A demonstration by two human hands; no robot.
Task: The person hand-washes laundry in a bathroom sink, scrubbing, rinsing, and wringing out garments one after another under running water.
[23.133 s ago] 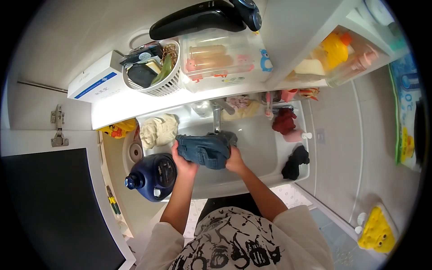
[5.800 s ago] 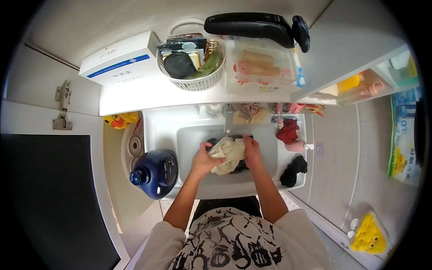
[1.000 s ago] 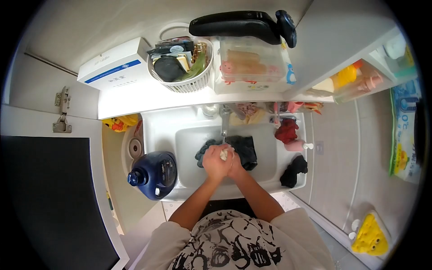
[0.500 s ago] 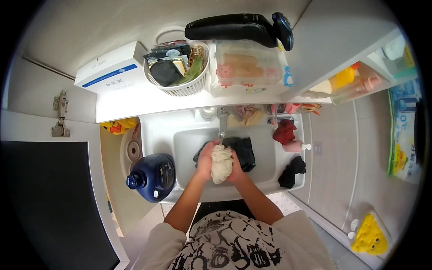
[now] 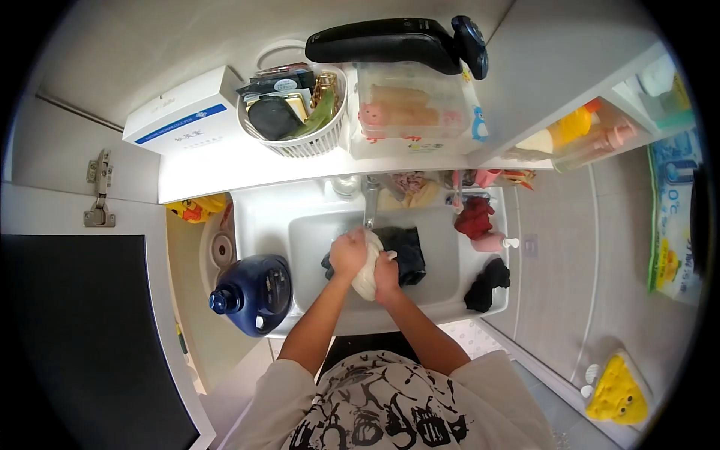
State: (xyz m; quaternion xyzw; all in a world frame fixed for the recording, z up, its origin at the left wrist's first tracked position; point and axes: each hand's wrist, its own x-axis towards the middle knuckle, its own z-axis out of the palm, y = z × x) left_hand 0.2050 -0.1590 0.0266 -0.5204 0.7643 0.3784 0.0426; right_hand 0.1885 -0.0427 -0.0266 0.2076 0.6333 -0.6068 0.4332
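Observation:
My left hand [image 5: 348, 253] is closed on the upper part of a cream-coloured cloth [image 5: 366, 279], its fingers wrapped round it. Lower and to the right, my right hand [image 5: 386, 273] grips the same cloth, and a small tuft sticks out above its fist. The bunched cloth hangs between both hands over the white sink basin [image 5: 444, 279], just in front of the faucet [image 5: 370, 196]. Beneath my hands, dark wet-looking fabric [image 5: 406, 255] lies in the basin, partly hidden by them.
A large blue detergent bottle [image 5: 259, 295] stands on the sink's left rim. Along the right rim lie a red cloth [image 5: 474, 218], a pink pump bottle [image 5: 490, 242] and a black cloth [image 5: 488, 285]. Above, a shelf holds a white basket [image 5: 307, 145] and a black shaver [image 5: 386, 43].
The cloth was cupped as a ball between both palms. Now both hands are closed round it, the left higher than the right, and the cloth is stretched into a slanted, narrower shape.

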